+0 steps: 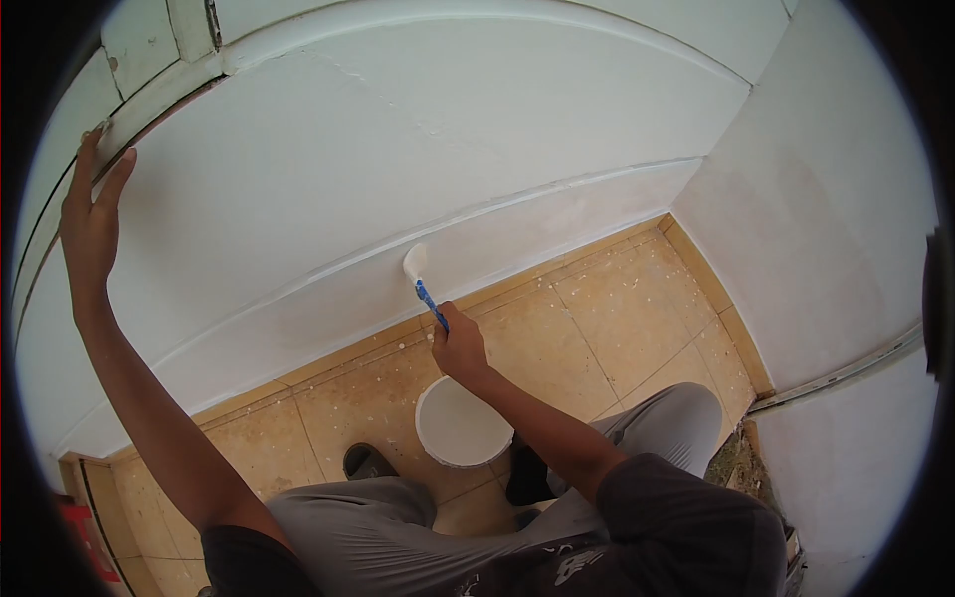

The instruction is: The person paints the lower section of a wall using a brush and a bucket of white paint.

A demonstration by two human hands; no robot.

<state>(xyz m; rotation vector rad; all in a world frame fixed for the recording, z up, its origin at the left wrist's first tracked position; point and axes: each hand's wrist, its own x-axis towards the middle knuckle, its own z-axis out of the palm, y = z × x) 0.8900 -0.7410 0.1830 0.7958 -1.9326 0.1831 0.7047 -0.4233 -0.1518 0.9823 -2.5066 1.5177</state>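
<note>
My right hand (460, 343) is closed around the blue handle of a paintbrush (429, 298). The brush's white-coated head touches or nearly touches the lower band of the white wall (348, 289), just under a raised moulding. Up at the left, my left hand (93, 219) has its fingers spread against a white door or window frame and holds nothing. A round bucket of white paint (464, 423) stands on the floor below my right forearm.
Tan floor tiles (597, 308) spotted with white specks run along the wall, edged by a tan skirting. Another white wall (816, 199) rises at the right. Broken, rough ground (741, 463) lies at the lower right. Something red (85, 532) shows at the lower left.
</note>
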